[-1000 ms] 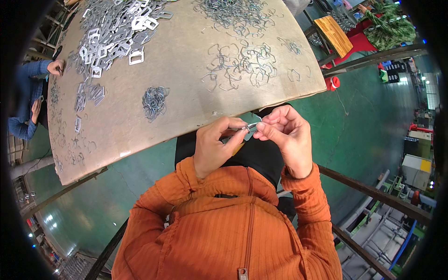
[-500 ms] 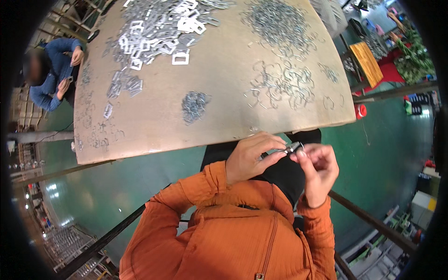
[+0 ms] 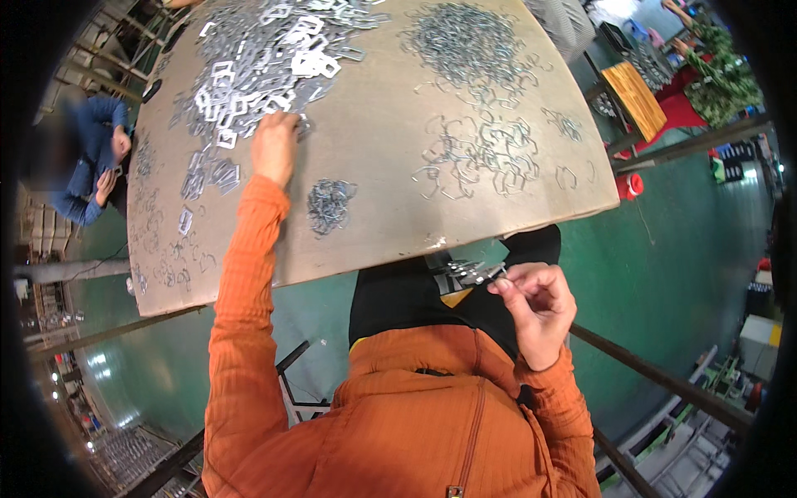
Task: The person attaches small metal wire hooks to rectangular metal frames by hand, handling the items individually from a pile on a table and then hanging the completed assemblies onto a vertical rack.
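My left hand [image 3: 275,148] reaches out over the table, its fingers bent down at the near edge of a heap of flat metal frames [image 3: 249,79]. Its fingertips are partly hidden, so whatever they pinch cannot be made out. Low on the right, just off the table edge, my right hand [image 3: 538,309] pinches a small thin metal piece [image 3: 501,270] between thumb and fingers. Beside that piece, over my lap, shows a cluster of shiny metal parts [image 3: 466,272], too small to tell apart. A compact pile of small metal pieces [image 3: 330,205] lies nearer than my left hand.
Bent wire hooks [image 3: 465,46] form a heap at the far right of the table [image 3: 365,141], with looser hooks [image 3: 490,153] nearer. Another person [image 3: 87,158] in blue works at the left edge. A red container [image 3: 631,186] stands beyond the right edge.
My left hand has left my right hand and moved forward and left to the frame heap. My right hand has shifted slightly down and left, still pinching a small metal piece.
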A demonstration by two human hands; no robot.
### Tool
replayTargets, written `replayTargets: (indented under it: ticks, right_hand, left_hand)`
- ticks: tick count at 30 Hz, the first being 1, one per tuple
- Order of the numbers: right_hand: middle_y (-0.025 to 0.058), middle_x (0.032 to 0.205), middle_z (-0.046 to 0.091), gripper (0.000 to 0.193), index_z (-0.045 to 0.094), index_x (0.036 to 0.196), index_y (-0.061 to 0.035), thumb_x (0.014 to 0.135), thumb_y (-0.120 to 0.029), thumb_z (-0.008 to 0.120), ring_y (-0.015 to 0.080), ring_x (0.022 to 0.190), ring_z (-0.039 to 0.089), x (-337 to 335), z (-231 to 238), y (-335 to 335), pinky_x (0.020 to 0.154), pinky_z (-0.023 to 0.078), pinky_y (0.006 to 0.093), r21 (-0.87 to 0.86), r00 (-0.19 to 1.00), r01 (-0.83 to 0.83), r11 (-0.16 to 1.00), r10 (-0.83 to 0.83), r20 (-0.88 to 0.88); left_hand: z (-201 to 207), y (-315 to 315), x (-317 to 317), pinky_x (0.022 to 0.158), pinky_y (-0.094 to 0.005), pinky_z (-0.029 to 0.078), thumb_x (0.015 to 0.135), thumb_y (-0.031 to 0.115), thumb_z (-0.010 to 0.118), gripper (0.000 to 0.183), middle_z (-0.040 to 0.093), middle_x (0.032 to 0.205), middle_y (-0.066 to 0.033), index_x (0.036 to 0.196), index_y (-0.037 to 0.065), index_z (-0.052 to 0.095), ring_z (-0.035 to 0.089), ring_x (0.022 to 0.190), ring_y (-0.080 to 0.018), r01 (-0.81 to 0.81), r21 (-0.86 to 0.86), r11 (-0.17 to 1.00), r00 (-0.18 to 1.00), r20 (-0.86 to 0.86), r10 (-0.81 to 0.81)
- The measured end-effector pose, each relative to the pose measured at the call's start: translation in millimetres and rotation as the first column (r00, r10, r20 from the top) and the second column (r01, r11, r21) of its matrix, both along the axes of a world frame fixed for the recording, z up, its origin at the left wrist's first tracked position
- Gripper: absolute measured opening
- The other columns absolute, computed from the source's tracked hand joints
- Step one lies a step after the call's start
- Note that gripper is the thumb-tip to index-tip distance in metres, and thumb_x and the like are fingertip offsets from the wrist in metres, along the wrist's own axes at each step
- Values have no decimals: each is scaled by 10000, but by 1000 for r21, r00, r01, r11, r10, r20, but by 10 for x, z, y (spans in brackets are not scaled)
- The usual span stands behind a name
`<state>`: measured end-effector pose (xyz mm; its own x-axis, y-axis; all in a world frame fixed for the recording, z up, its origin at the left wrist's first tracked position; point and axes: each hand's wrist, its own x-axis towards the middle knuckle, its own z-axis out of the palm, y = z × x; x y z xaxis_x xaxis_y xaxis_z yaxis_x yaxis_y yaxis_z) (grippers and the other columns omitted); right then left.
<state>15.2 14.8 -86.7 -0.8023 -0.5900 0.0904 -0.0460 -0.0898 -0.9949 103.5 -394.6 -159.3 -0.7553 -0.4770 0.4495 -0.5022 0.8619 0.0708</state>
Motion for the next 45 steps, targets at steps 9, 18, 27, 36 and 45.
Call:
replayTargets:
  ticks: [9,18,27,36,45]
  right_hand:
    - [89,853,634,143,516,808,18,792,114,621,100,756,629,-63,-88,-13,689,529,229,34,997,4,999,-1,-81]
    - [98,851,630,157,503,786,15,781,142,595,110,761,638,-98,-74,10,685,533,230,29,994,53,998,-50,-97]
    - [66,827,622,133,570,852,1,787,37,680,76,719,602,-255,-63,10,626,507,214,232,978,44,972,5,-206]
    - [141,808,673,172,653,885,-12,822,-172,651,250,756,649,-1949,-526,-994,684,486,347,503,897,26,864,202,-392]
    - [145,808,678,149,668,866,-59,772,-174,684,299,774,655,-2305,-820,-1692,706,499,387,833,745,299,467,431,-509]
  left_hand:
    - [560,1996,-257,660,-252,520,842,5,626,159,619,832,-65,974,-28,544,610,729,-109,442,897,7,895,-441,71]
    - [822,2506,-308,638,-192,511,820,-20,644,170,582,861,-43,962,-26,551,565,771,-60,513,849,-128,858,-500,121]
    - [746,2580,-294,689,-253,544,799,4,668,124,653,814,-61,904,-6,603,639,753,-100,463,885,54,886,-463,-8]
    - [615,2584,-250,732,-263,535,799,-21,651,127,651,845,-62,919,-8,610,638,793,-115,476,877,72,879,-472,-63]
    - [548,2559,-165,615,-261,512,790,5,663,149,640,832,-78,932,23,622,635,712,-152,507,842,181,861,-501,-83]
